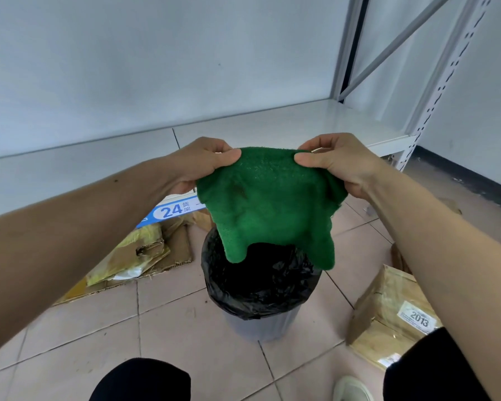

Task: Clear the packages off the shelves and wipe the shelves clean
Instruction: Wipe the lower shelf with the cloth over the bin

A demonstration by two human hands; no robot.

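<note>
A green cloth [269, 204] with a dark smudge hangs spread between both hands, directly above a bin. My left hand [203, 163] pinches its top left corner and my right hand [336, 163] pinches its top right corner. Behind the hands runs the low white shelf [272, 123], bare of packages where it shows. A brown paper package [388, 319] with a "2013" label lies on the floor at the right. A yellow package [128, 253] lies on flattened cardboard at the left.
A grey bin with a black liner [258, 285] stands on the tiled floor under the cloth. A blue "24" label [171, 211] sits on the shelf's front edge. The shelf's perforated upright [434, 91] rises at the right. My knees and a shoe fill the bottom edge.
</note>
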